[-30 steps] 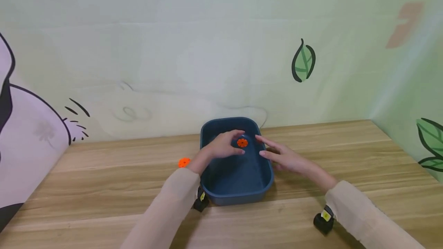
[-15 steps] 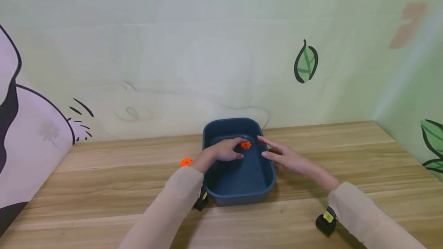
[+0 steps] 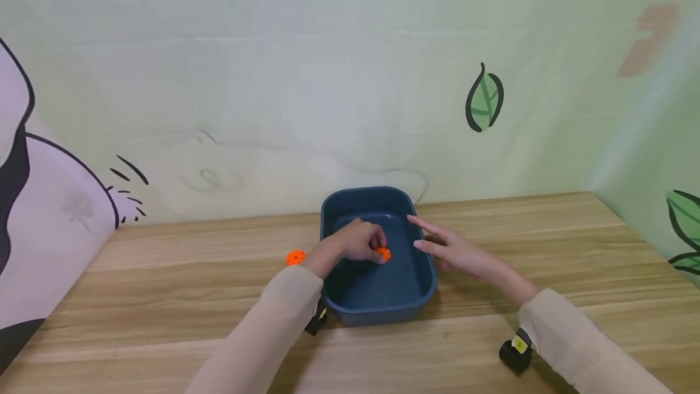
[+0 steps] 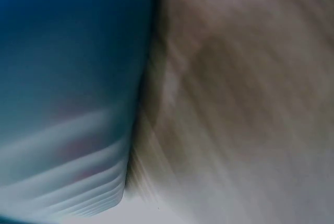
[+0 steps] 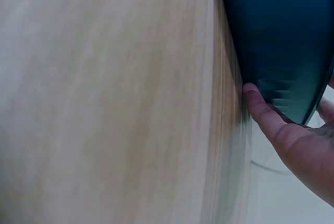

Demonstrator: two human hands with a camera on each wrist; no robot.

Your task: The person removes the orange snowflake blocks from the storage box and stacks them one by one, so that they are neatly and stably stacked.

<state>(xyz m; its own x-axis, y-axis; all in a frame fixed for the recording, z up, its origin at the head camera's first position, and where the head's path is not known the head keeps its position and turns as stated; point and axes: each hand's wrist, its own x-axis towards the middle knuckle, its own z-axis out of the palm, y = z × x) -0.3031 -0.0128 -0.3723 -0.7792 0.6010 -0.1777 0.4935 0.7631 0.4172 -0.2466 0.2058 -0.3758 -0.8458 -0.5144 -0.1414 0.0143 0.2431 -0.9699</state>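
Observation:
Inside a dark blue rectangular bin (image 3: 377,315), my left hand (image 3: 358,241) pinches an orange notched plastic disc (image 3: 384,254) between thumb and fingers, low near the bin's floor. A similar orange disc (image 3: 296,258) lies on the table left of the bin, partly behind the left forearm. My right hand (image 3: 449,249) rests at the bin's right wall, with the thumb and index finger stretched out over the rim. In the right wrist view, one straight finger (image 5: 266,117) touches the outer wall. The left wrist view shows the bin's outer side (image 4: 68,78) but no hand.
The bin stands on a wood-grain table (image 3: 197,297) near its back edge. Behind rises a pale green wall (image 3: 350,90) with leaf drawings. Black wrist cameras hang under both sleeves, the left one (image 3: 316,319) close beside the bin.
My left hand has moved from over the far part of the bin onto the orange disc, gripped it, and brought it nearer. My right hand stays at the right wall.

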